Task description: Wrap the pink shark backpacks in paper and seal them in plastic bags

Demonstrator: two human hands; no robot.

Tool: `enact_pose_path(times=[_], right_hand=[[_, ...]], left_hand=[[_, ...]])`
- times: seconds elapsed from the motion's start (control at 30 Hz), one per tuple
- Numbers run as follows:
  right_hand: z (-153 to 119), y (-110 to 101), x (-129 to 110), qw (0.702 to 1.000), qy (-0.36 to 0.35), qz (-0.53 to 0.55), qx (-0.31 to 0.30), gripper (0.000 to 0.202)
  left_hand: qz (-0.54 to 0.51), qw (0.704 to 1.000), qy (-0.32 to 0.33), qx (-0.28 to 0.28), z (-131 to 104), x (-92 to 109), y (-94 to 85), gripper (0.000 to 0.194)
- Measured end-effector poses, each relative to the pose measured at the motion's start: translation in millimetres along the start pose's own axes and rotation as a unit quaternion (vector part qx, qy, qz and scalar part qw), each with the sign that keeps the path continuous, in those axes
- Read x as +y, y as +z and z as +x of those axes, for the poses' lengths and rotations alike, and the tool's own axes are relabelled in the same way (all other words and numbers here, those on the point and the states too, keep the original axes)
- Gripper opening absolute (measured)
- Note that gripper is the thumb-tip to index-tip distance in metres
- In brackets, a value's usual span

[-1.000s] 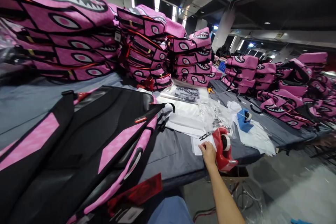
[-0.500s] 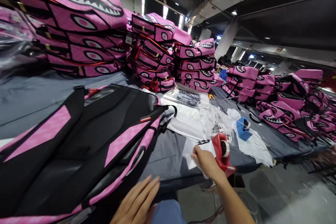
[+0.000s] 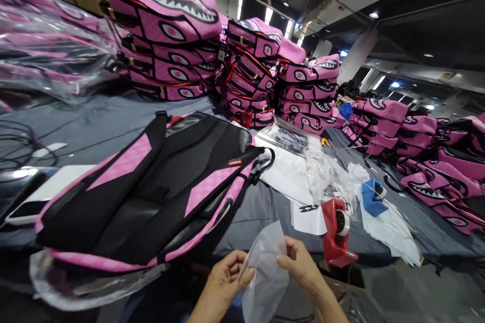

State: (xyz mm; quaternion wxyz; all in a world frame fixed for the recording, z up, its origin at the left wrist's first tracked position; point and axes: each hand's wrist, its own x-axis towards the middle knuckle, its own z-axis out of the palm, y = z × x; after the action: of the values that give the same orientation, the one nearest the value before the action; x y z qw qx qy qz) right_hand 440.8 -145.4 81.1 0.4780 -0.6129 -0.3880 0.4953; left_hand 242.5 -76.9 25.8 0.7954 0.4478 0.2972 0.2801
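A thin, whitish translucent sheet (image 3: 266, 272) is held up between my two hands at the table's front edge. My left hand (image 3: 228, 280) pinches its left side, and my right hand (image 3: 301, 265) pinches its upper right edge. Left of my hands a black and pink backpack (image 3: 166, 181) lies with its straps up, clear plastic (image 3: 94, 287) under its near end. To the right of the sheet stands a red tape dispenser (image 3: 335, 232), with white paper (image 3: 308, 219) and small black snips (image 3: 308, 208) beside it.
Stacks of pink shark-face bags (image 3: 178, 55) line the back of the table (image 3: 242, 217). A blue tape dispenser (image 3: 373, 197) sits at the right. Clear plastic and white sheets (image 3: 284, 176) lie in the middle. A white tablet-like object (image 3: 49, 192) and cables are on the left.
My right hand has come back from the paper by the red dispenser with a thin sheet. My left hand has risen and taken hold of it. The view has turned left.
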Motion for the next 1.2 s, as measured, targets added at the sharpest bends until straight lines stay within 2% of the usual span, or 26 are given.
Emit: enact_pose_path(times=[0.1,0.13,0.17,0.2,0.23,0.3,0.33,0.37,0.43,0.53,0.6,0.63,0.73,0.8,0.9,0.97,1.0,1.03,1.1,1.2], right_hand=[[15,27,6,0.999,-0.009,-0.015,0.045,0.054],[19,32,5,0.997,-0.026,-0.047,0.056,0.051],[21,35,3,0.992,-0.058,-0.090,0.064,0.049],[23,34,-1,0.983,-0.102,-0.140,0.066,0.048],[24,32,-4,0.968,-0.151,-0.190,0.062,0.045],[24,23,-9,0.935,-0.221,-0.275,0.026,0.040],[23,19,-11,0.923,-0.230,-0.308,-0.006,0.037],[23,17,-13,0.914,-0.224,-0.337,-0.042,0.036],[21,20,-16,0.893,-0.188,-0.395,-0.106,0.032],[23,36,-26,0.859,-0.157,-0.443,-0.200,0.028],[29,42,-38,0.858,-0.159,-0.418,-0.251,0.038],[33,42,-45,0.868,-0.162,-0.396,-0.254,0.043],[45,33,-64,0.898,-0.165,-0.354,-0.203,0.046],[52,27,-71,0.893,-0.161,-0.370,-0.198,0.045],[63,37,-68,0.839,-0.158,-0.461,-0.241,0.037],[73,56,-58,0.788,-0.171,-0.539,-0.243,0.029],[78,67,-51,0.770,-0.184,-0.563,-0.238,0.027],[84,79,-45,0.763,-0.198,-0.568,-0.235,0.028],[94,102,-34,0.789,-0.218,-0.517,-0.251,0.035],[101,129,-23,0.871,-0.196,-0.362,-0.267,0.046]], left_hand=[[0.046,0.999,0.019,-0.018,-6,-1,-4.2,0.050],[0.074,0.997,0.037,-0.002,-12,-3,-8.9,0.049],[0.111,0.991,0.065,0.037,-19,-5,-15.9,0.046],[0.153,0.978,0.105,0.099,-28,-9,-25.0,0.041],[0.195,0.952,0.153,0.181,-38,-13,-35.6,0.035],[0.255,0.872,0.224,0.353,-56,-23,-58.3,0.030],[0.263,0.838,0.227,0.420,-61,-27,-68.6,0.033],[0.259,0.821,0.209,0.465,-61,-30,-77.2,0.039],[0.229,0.824,0.141,0.499,-50,-32,-87.3,0.054],[0.183,0.863,0.088,0.463,-17,-29,-85.6,0.053],[0.172,0.877,0.092,0.438,-2,-25,-79.3,0.046],[0.169,0.881,0.097,0.430,0,-23,-76.6,0.043],[0.152,0.903,0.109,0.388,-15,-18,-74.0,0.037],[0.098,0.937,0.112,0.317,-33,-15,-75.1,0.036],[-0.036,0.972,0.107,0.207,-54,-10,-72.4,0.048],[-0.117,0.977,0.074,0.161,-61,-8,-65.5,0.063],[-0.147,0.978,0.054,0.141,-62,-8,-61.2,0.067],[-0.167,0.977,0.039,0.127,-63,-9,-56.9,0.067],[-0.161,0.980,0.031,0.110,-61,-15,-49.9,0.060],[-0.015,0.987,0.067,0.145,-51,-30,-45.4,0.052]])
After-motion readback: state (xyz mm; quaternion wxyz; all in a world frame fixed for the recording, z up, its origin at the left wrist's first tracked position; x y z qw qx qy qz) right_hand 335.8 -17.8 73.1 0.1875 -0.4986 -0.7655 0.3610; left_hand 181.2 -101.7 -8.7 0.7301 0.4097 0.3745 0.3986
